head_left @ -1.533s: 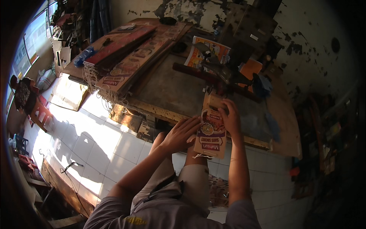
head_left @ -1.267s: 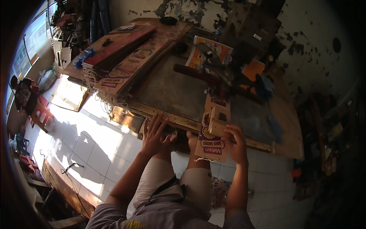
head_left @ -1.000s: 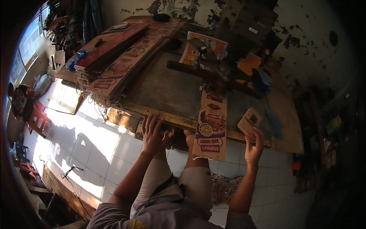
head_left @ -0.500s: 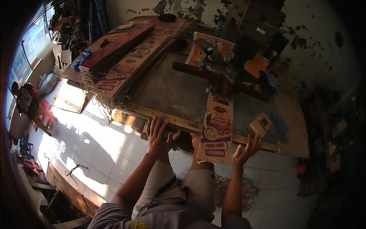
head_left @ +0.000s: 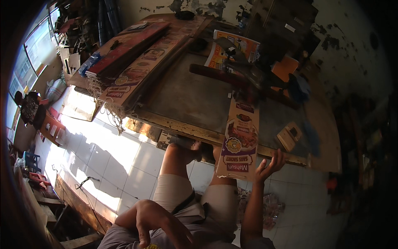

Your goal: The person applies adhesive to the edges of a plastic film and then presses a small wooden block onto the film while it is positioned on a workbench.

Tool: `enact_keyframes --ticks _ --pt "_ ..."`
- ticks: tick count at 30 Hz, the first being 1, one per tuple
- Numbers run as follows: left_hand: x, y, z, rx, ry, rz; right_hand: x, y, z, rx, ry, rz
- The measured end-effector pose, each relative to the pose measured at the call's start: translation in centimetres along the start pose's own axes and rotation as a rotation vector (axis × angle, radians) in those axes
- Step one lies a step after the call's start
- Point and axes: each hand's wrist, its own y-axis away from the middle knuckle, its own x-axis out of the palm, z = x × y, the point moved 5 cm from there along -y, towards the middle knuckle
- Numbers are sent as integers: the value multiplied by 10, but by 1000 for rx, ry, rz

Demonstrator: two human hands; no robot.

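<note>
My left hand (head_left: 159, 218) is bent in at the shirt front, thumb pointing down and apart from the fingers. It appears to hold nothing, though its fingertips are hard to see against the shirt. My right hand (head_left: 269, 167) is open at the near table edge, fingers spread and empty. Just left of it, a long printed cardboard strip (head_left: 238, 141) in brown and purple juts over that edge toward me. The strip's far end lies under a dark clamp-like tool with a long bar (head_left: 211, 74). A small wooden block with a cutout (head_left: 289, 136) lies beyond my right hand.
Long stacked printed cardboard strips (head_left: 141, 68) with loose strings (head_left: 114, 114) cover the table's left side. An orange printed sheet (head_left: 244, 45) and a dark cabinet (head_left: 277, 25) stand at the back. A red-brown plastic chair (head_left: 52, 128) is by the window.
My left hand has left the table edge and come back to the shirt front. My right hand stays at the edge. The view has shifted slightly; the strip has not visibly moved on the table.
</note>
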Motion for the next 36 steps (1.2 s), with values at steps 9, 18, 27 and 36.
enact_keyframes --ticks 9,18,27,36 --pt "-24 -6 0 8 -106 -182 -1 4 -5 24 -26 45" --pt "-115 91 -14 -738 -1727 -1169 3 4 -4 31 -28 4" --pt "-164 158 37 -699 -2172 -1311 18 21 -9 87 -10 -34" --pt "-184 163 55 -443 -2338 -1407 36 36 -23 49 6 -131"
